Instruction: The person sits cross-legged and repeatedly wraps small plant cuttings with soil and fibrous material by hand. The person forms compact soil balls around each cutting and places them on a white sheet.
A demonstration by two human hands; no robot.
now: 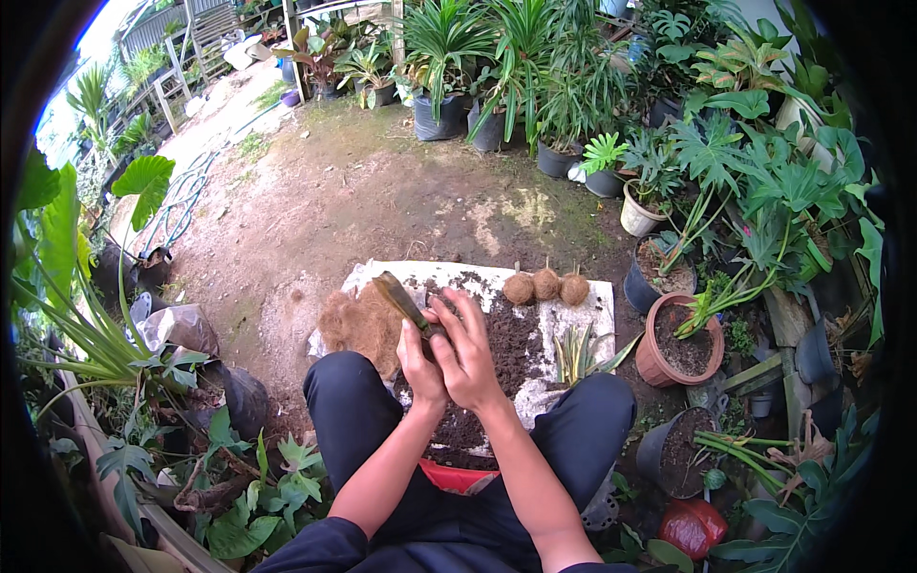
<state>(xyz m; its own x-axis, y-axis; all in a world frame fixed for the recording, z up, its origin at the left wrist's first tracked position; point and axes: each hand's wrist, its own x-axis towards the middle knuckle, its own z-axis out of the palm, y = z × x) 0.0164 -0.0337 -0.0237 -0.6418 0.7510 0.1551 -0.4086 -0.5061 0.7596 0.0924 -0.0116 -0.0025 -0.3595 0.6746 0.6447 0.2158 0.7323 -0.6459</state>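
Between my knees, both hands are raised above a white sack (600, 320) spread on the ground. They press around the base of a broad, stiff olive-brown leaf cutting (399, 298), which tilts up to the left and looks like snake plant. My left hand (420, 371) closes around its lower end from the left. My right hand (465, 355) cups the same base from the right, fingers bent over it. A dark clump, seemingly soil, shows between the palms; most of it is hidden. Loose dark soil (513, 339) covers the sack's middle, and brown fibre (355, 323) is heaped at its left.
Three round fibre balls (545, 285) with short stems sit at the sack's far right. Yellow-edged snake plant leaves (576, 355) lie near my right knee. Something red (458, 477) is between my legs. Potted plants, including a terracotta pot (659, 353), line the right; a hose (186, 196) lies far left.
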